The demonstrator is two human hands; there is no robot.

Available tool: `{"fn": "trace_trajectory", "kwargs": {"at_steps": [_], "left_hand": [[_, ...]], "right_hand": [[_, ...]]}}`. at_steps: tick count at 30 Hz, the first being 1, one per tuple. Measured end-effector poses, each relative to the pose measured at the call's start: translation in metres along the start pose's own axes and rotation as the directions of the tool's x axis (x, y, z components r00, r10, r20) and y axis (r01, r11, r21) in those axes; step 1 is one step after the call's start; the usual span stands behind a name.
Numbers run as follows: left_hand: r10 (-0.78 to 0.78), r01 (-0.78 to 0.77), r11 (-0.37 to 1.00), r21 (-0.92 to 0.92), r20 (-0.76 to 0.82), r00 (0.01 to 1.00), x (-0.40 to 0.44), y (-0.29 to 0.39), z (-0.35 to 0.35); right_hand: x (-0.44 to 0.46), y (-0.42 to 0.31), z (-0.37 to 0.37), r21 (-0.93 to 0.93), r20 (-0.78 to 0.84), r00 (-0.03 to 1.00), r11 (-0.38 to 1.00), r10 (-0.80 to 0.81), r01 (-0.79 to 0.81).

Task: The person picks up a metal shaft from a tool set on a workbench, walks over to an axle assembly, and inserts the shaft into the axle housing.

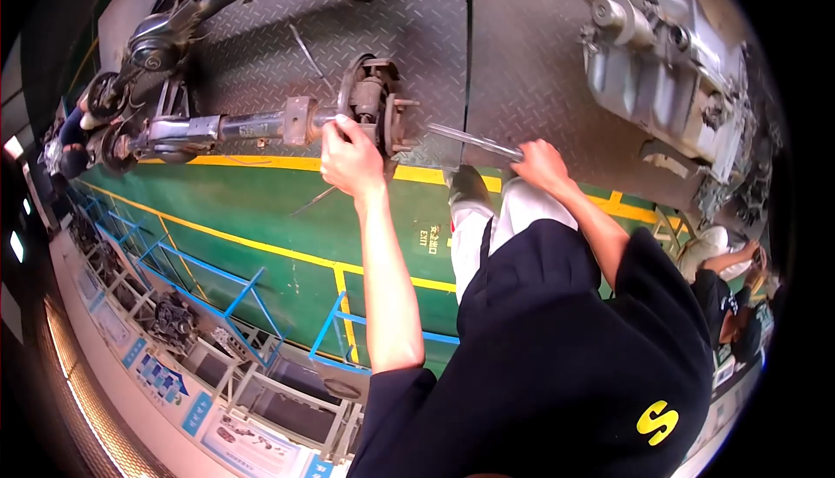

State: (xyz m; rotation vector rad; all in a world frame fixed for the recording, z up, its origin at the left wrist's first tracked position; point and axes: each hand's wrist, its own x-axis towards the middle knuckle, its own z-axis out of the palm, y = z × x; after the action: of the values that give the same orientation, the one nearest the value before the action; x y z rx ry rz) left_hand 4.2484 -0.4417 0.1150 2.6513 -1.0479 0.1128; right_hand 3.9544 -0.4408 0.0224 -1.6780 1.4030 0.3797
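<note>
My left hand (352, 156) is closed at the edge of the rusty drum brake assembly (372, 100) on the end of a vehicle axle (252, 126). Wheel studs stick out on the right side of its hub (398, 126). In my right hand (541, 165) is a long, slim metal bar (474, 139), gripped at its right end. The bar's other end points at the hub and seems to stop just short of it. What kind of tool the bar is cannot be made out.
A second axle (156, 43) lies at the upper left on the chequered steel plate (426, 34). A large metal gearbox or engine casing (652, 69) stands at the right. Blue railings (243, 291) run along the green floor (287, 217). Other people (726, 287) are at the far right.
</note>
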Motion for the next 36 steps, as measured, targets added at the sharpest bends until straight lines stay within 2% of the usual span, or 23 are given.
{"fn": "trace_trajectory", "kwargs": {"at_steps": [2,5,6,8,9,10,11,14,16,19,21,24,25,28,31,32,34,36], "left_hand": [[0.000,-0.001,0.998,0.069,0.007,1.000,-0.001,0.000,0.000],[0.028,-0.026,0.998,0.060,-0.024,0.999,0.000,-0.004,0.004],[0.028,-0.026,0.998,0.056,-0.034,0.999,0.000,-0.004,0.005],[0.010,-0.013,0.995,-0.095,-0.031,0.999,0.002,-0.005,0.005],[0.035,-0.041,0.996,-0.076,-0.089,0.995,0.002,-0.012,0.011],[0.017,-0.019,0.999,-0.033,-0.066,0.998,0.002,-0.013,0.012],[-0.008,0.004,0.999,-0.052,-0.081,0.997,0.001,-0.008,0.007],[-0.038,0.029,0.993,-0.112,-0.074,0.997,-0.006,0.000,-0.002],[-0.023,0.006,0.990,-0.144,-0.113,0.993,-0.005,-0.004,-0.003],[-0.019,0.004,0.992,-0.128,-0.116,0.993,-0.005,-0.004,0.000],[-0.022,-0.002,0.989,-0.151,-0.154,0.988,-0.005,-0.002,-0.001],[-0.029,0.005,0.988,-0.156,-0.149,0.988,-0.007,-0.003,-0.002],[-0.020,-0.004,0.986,-0.165,-0.144,0.989,-0.007,-0.005,-0.001],[-0.006,-0.025,0.979,-0.200,-0.152,0.988,-0.003,-0.009,0.004],[-0.006,-0.018,0.984,-0.179,-0.133,0.991,-0.008,-0.008,0.002],[-0.003,-0.032,0.979,-0.202,-0.167,0.986,-0.007,-0.007,0.000],[-0.020,-0.004,0.980,-0.199,-0.116,0.993,-0.007,-0.006,-0.004],[-0.014,-0.013,0.980,-0.198,-0.136,0.991,-0.007,-0.007,0.000]], "right_hand": [[-0.009,0.012,-0.008,-0.036,0.013,0.999,0.998,0.049,-0.049],[-0.005,0.004,-0.018,-0.064,0.061,0.996,0.997,0.057,-0.053],[-0.003,-0.013,-0.022,-0.038,0.048,0.999,0.999,0.025,-0.024],[0.015,-0.055,-0.014,-0.059,0.028,0.992,0.990,-0.124,0.125],[0.021,-0.059,-0.008,-0.090,-0.031,0.987,0.984,-0.158,0.154],[0.024,-0.057,-0.004,-0.068,-0.152,0.955,0.967,-0.254,0.247],[0.025,-0.053,-0.006,-0.086,-0.170,0.938,0.953,-0.303,0.292],[0.011,-0.044,-0.021,-0.085,-0.082,0.962,0.964,-0.259,0.252],[0.011,-0.017,-0.012,-0.103,-0.114,0.962,0.966,-0.249,0.238],[-0.008,0.008,-0.026,-0.096,-0.168,0.974,0.986,-0.153,0.139],[-0.014,-0.001,-0.042,-0.104,-0.125,0.989,0.992,-0.080,0.067],[-0.002,-0.043,-0.040,-0.152,-0.149,0.979,0.982,-0.137,0.115],[0.004,-0.070,-0.037,-0.166,-0.122,0.972,0.970,-0.202,0.180],[0.022,-0.064,-0.025,-0.122,-0.081,0.981,0.979,-0.177,0.166],[0.016,-0.059,-0.031,-0.212,-0.119,0.964,0.955,-0.236,0.208],[0.011,-0.050,-0.034,-0.221,-0.120,0.967,0.956,-0.225,0.195],[0.007,-0.025,-0.032,-0.205,-0.130,0.971,0.963,-0.202,0.173],[0.001,-0.001,-0.037,-0.192,-0.126,0.976,0.969,-0.180,0.154]]}}
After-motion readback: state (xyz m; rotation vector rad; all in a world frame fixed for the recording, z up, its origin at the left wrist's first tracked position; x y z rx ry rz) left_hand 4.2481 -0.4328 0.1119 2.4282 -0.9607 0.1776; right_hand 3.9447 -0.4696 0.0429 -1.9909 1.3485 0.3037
